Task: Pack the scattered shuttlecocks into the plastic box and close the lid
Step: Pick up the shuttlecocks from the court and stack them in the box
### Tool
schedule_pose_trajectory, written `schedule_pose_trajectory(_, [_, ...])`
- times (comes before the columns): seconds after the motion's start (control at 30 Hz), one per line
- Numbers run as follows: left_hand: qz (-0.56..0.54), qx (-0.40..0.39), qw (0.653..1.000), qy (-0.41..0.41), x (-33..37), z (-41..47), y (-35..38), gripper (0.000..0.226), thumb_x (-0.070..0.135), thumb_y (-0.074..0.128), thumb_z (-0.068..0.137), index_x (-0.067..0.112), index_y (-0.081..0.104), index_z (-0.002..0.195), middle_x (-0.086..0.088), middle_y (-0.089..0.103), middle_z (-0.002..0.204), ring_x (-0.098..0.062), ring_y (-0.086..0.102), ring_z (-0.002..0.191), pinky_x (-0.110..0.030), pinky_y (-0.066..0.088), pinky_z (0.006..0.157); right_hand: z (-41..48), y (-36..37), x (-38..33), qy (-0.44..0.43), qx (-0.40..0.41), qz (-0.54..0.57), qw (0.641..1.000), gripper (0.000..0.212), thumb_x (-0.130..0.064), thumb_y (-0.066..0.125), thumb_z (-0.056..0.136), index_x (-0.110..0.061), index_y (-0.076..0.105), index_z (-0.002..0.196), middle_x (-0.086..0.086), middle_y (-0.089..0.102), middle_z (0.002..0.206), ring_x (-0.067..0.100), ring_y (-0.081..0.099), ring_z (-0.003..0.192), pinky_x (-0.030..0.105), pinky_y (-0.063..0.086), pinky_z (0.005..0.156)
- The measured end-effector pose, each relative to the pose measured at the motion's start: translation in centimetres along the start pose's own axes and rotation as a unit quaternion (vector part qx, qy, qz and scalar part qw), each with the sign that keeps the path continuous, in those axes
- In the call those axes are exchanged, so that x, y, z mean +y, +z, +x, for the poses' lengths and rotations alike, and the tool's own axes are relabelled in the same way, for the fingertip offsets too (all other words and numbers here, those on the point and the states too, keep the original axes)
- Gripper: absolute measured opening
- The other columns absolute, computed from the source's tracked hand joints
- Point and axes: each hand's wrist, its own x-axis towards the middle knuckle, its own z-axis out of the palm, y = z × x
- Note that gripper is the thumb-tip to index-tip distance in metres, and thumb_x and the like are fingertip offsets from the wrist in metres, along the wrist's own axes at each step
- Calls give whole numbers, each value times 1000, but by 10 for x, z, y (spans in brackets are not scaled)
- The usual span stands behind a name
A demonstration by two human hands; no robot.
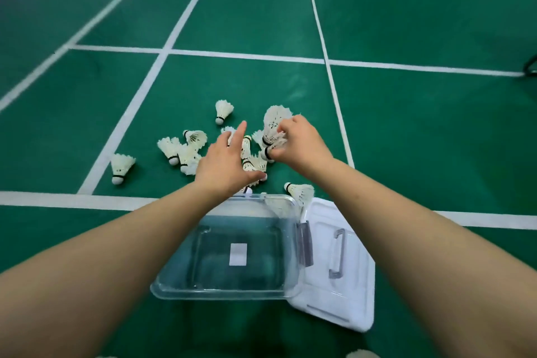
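Gathering: the right hand point(299, 142) pinches perhaps two shuttlecocks point(274, 122), and the left hand point(223, 163) is spread above the pile point(180, 151). Next they should go into the plastic box point(162, 285) (empty).

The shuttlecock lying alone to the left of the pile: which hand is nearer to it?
Left. The left hand, open, hovers over the pile, to the right of the lone shuttlecock; the right hand is farther right, gripping a bunch of shuttlecocks.

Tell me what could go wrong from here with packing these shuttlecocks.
1. The right hand grips several shuttlecocks bunched together; one may slip out or its feathers may bend.
2. The lone shuttlecock left of the pile is easy to overlook.
3. The left hand reaches across the plastic box, so its forearm might nudge the box.
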Motion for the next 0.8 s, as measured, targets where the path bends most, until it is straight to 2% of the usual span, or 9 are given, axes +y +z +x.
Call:
schedule_pose_trajectory(0.1, [-47,18,998,36,5,-27,-24,107,50,72,72,34,-1,148,-7,22,153,-25,29,137,-40,34,107,-28,-15,-22,-19,5,6,1000,32,-22,69,75,-12,59,104,5,45,103,24,51,98,27,41,78])
schedule_pose_trajectory(0.17, [-49,29,996,74,6,-46,-36,103,44,72,74,35,1,148,-6,21,152,-24,31,136,-37,34,105,-46,-19,-31,-44,-14,-10,999,34,-23,70,75,-12,59,105,7,47,105,23,50,99,27,39,80])
schedule_pose_trajectory(0.27, [9,52,987,154,5,-72,-49,84,34,69,80,31,19,147,-6,20,153,-25,30,137,-36,32,108,-75,-19,-39,-82,-69,-62,992,45,-27,71,74,-11,56,114,8,49,112,23,51,103,28,40,83])
schedule_pose_trajectory(0.37, [103,49,970,216,2,-94,-54,62,31,65,83,21,40,139,-8,26,153,-27,33,136,-40,33,109,-98,-13,-44,-104,-109,-95,984,50,-29,70,74,-11,54,118,5,45,105,25,53,99,31,45,84])
schedule_pose_trajectory(0.43, [146,47,953,260,1,-105,-56,47,28,68,80,13,56,123,-13,45,142,-32,47,126,-45,44,99,-108,-12,-47,-116,-115,-88,983,49,-29,72,72,-11,55,114,0,40,97,23,52,97,31,46,84])
schedule_pose_trajectory(0.5, [159,71,939,297,-2,-112,-56,29,29,63,75,9,65,95,-14,64,114,-34,62,101,-48,55,76,-116,-12,-50,-118,-109,-71,984,47,-29,75,70,-11,57,109,-1,39,97,22,51,93,28,44,81])
schedule_pose_trajectory(0.57, [154,95,935,305,-3,-116,-56,26,33,49,76,11,64,79,-8,68,91,-31,64,86,-44,56,63,-125,-14,-51,-121,-99,-49,986,46,-26,76,68,-12,56,107,-1,41,97,19,49,88,26,42,77])
schedule_pose_trajectory(0.67, [135,128,938,293,2,-124,-56,21,29,53,77,13,64,70,-2,68,72,-31,66,88,-41,53,65,-135,-13,-51,-116,-87,11,989,52,-19,75,68,-16,51,113,-1,41,102,18,49,92,24,40,78])
schedule_pose_trajectory(0.8, [81,142,962,219,-8,-133,-47,17,25,60,77,11,66,70,-2,72,73,-36,63,96,-47,50,76,-138,-6,-46,-97,-60,59,992,71,-17,75,68,-20,40,131,3,40,121,19,50,104,22,39,85])
